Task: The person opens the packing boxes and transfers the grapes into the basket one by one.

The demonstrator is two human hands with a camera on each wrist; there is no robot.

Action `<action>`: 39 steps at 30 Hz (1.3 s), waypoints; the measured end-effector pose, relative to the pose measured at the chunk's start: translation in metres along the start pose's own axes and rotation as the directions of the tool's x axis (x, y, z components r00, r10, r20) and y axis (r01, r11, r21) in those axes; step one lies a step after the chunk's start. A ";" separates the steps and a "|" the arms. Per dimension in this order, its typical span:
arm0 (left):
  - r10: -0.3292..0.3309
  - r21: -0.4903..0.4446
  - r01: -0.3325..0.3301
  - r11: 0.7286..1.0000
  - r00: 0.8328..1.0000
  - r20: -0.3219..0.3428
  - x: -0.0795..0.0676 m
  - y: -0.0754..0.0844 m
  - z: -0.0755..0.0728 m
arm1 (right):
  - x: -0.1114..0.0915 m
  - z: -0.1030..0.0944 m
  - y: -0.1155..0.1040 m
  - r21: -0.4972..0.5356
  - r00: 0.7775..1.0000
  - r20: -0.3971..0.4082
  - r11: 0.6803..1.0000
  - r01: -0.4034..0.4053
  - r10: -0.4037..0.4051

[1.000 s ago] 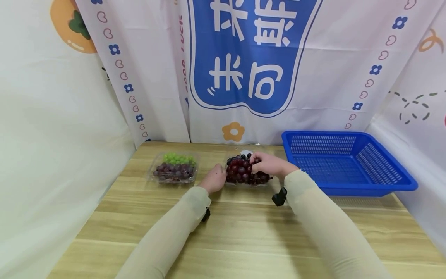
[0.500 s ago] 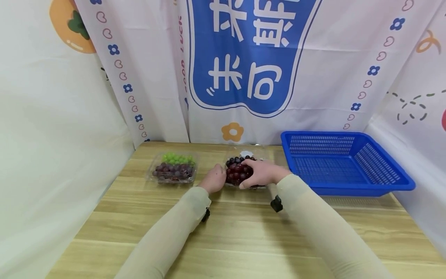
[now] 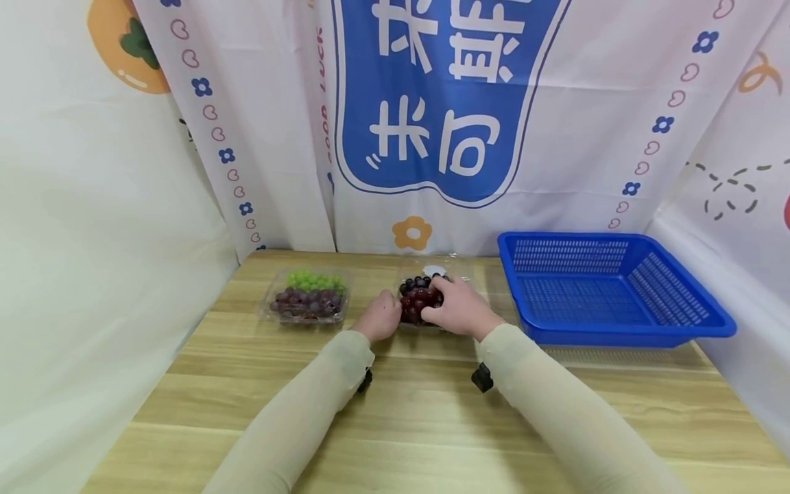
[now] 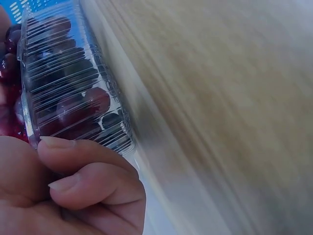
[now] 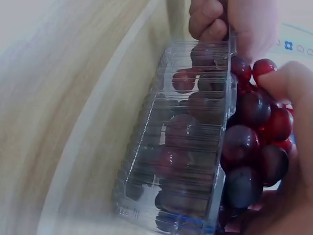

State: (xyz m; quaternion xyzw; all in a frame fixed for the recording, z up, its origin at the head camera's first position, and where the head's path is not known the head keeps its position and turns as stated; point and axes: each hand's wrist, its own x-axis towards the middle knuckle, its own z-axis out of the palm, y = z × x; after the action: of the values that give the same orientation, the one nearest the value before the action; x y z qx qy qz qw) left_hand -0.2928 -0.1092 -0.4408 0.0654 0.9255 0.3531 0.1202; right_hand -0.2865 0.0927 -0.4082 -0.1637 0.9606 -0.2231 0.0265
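Observation:
In the head view a clear plastic punnet (image 4: pixel 113 83) stands at the back middle of the wooden table, lid tipped back. My left hand (image 3: pixel 379 318) pinches its left rim between thumb and curled fingers. Heaped inside and rising above the rim are dark red grapes (image 3: pixel 415 306). From the right, my right hand (image 3: pixel 458 307) curls round this bunch of grapes, thumb on the near side. The right wrist view shows glossy grapes (image 5: pixel 240 142) between its thumb and palm, with more behind the ribbed wall. The palm hides part of the bunch.
To the left sits another clear punnet (image 3: pixel 308 314) with green and purple grapes. A blue perforated basket (image 3: pixel 623 338) stands at the back right, next to the right forearm. Behind the table (image 3: pixel 426 425) hangs a printed cloth (image 3: pixel 278 137).
My right hand has moved left and down over the punnet, and its fingers have gone from picking at the top to curling round the grapes. The left hand stays at the rim.

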 end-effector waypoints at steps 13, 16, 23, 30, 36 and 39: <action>0.001 -0.008 -0.001 1.000 1.000 -0.018 0.000 0.002 0.000 | -0.004 0.005 -0.003 -0.076 0.996 -0.036 0.994 0.075 -0.078; -0.007 -0.005 0.007 1.000 1.000 -0.027 0.001 0.002 0.001 | -0.003 0.008 -0.007 -0.104 0.997 -0.057 0.993 0.052 -0.058; -0.026 0.021 0.027 0.999 0.999 -0.021 -0.001 0.003 0.000 | 0.000 0.009 -0.003 0.049 0.998 -0.058 0.999 0.013 -0.010; -0.013 0.016 0.013 1.000 1.000 -0.011 0.000 0.001 0.000 | 0.002 -0.004 0.010 0.375 0.997 -0.078 0.927 0.006 0.026; -0.007 0.015 0.008 1.000 1.000 -0.006 0.001 -0.002 0.000 | 0.002 -0.010 0.020 0.646 0.993 -0.079 0.763 -0.015 0.087; -0.009 0.006 0.009 1.000 1.000 -0.005 0.001 -0.003 0.000 | 0.001 -0.015 0.022 0.704 0.991 -0.080 0.710 -0.023 0.111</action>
State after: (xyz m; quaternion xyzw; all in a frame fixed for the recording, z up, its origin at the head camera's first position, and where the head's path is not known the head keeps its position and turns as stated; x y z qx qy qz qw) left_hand -0.2940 -0.1113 -0.4424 0.0608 0.9272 0.3500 0.1191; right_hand -0.2962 0.1169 -0.4040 -0.0932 0.8092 -0.5787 0.0389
